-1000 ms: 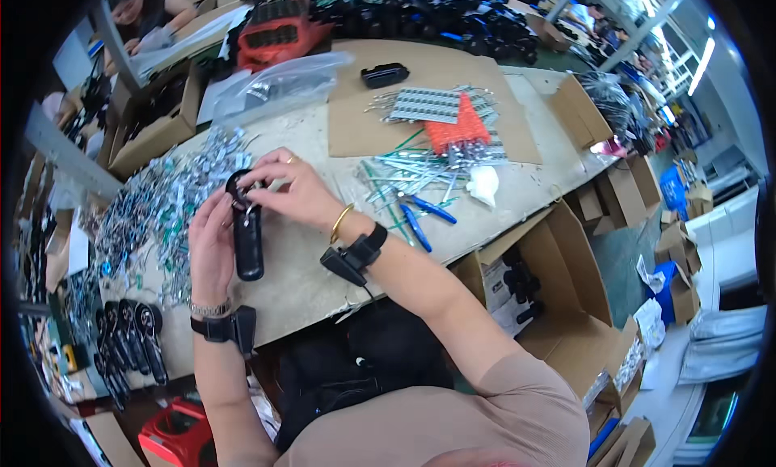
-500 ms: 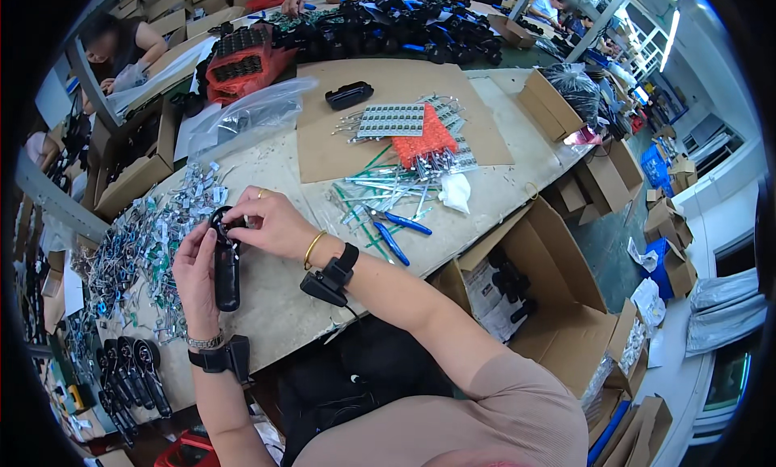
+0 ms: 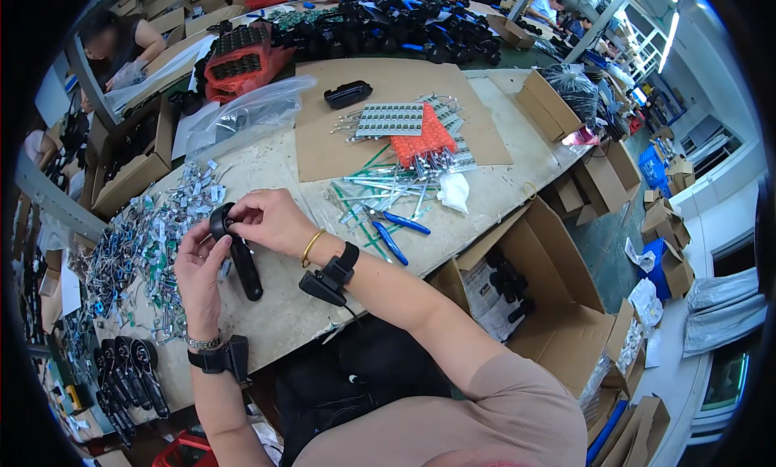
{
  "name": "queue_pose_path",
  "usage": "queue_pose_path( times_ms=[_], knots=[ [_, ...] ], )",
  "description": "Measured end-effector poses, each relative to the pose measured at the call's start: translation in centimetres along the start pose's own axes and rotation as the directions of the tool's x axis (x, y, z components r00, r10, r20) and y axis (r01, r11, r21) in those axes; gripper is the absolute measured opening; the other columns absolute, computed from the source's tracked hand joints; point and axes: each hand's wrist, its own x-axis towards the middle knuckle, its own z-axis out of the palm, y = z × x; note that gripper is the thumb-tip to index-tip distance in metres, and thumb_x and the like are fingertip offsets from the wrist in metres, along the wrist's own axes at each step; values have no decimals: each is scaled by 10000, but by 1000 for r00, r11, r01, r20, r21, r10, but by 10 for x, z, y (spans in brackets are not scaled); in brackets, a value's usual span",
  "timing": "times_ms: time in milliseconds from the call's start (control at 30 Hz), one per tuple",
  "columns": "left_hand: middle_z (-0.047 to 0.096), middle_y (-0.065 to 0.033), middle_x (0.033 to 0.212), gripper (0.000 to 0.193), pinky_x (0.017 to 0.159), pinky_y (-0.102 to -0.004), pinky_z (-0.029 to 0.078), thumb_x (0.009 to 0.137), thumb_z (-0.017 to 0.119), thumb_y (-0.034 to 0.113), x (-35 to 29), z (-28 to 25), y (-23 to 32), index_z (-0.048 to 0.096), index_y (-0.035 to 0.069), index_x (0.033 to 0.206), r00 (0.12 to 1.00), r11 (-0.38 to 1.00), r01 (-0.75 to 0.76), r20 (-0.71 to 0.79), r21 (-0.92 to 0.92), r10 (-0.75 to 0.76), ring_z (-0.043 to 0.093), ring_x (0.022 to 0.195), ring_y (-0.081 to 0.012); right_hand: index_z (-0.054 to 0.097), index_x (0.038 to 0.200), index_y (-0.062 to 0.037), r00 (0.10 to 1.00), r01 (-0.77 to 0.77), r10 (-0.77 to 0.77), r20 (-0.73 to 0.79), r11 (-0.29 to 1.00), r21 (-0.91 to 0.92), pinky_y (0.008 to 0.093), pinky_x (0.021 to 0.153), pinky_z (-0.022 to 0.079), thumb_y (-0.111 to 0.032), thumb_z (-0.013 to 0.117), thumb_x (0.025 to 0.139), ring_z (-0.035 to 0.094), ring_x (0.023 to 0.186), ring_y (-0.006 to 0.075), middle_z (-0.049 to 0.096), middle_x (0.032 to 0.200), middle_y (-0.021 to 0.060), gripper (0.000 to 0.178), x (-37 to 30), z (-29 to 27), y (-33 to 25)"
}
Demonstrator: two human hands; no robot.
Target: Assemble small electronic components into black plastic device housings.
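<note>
The left hand (image 3: pixel 198 269) has its grip closed around a long black plastic handle (image 3: pixel 240 253), fingers wrapped at its upper part so that the piece hangs tilted just above the table (image 3: pixel 283 313). The right hand (image 3: pixel 271 220) pinches the rounded top end of the same handle, fingertips pressed tight against it beside the left thumb. Both wrists carry a black strap with a small box; the right wrist also wears a gold bangle (image 3: pixel 311 247). Left of the hands lies a wide heap of small metal parts and tags (image 3: pixel 137 249), and near the lower left edge a row of more black handles (image 3: pixel 129 378) rests on the table. To the right, near the right forearm, lie 2 blue-handled pliers (image 3: pixel 400 232) among green sticks and clear bags. Farther off, a brown cardboard sheet (image 3: pixel 339 143) carries a red pad (image 3: pixel 422 142), a grey parts sheet (image 3: pixel 390 119) and another black piece (image 3: pixel 347 93). An open cardboard box (image 3: pixel 517 289) stands beside the table's right edge.
</note>
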Motion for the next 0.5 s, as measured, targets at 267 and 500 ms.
queue_pose_path(
  times_ms=[267, 500],
  knots=[
    [673, -64, 1113, 380, 882, -252, 512, 888, 727, -11, -5, 2, 4, 595, -25, 1244, 1000, 996, -29, -4, 89, 29, 636, 1005, -121, 742, 942, 26, 991, -134, 131, 39, 987, 91, 259, 690, 574, -64, 805, 780, 687, 740, 114, 734, 834, 84, 196, 0, 0, 1],
    [694, -74, 1072, 389, 857, -256, 533, 863, 776, 37, 2, 9, 4, 622, -46, 1211, 993, 959, -121, 14, 256, 121, 655, 958, -124, 747, 966, 32, 968, -249, 249, 15, 966, 72, 260, 700, 580, -76, 792, 793, 692, 760, 107, 744, 845, 84, 209, 2, -7, 2]
  ],
)
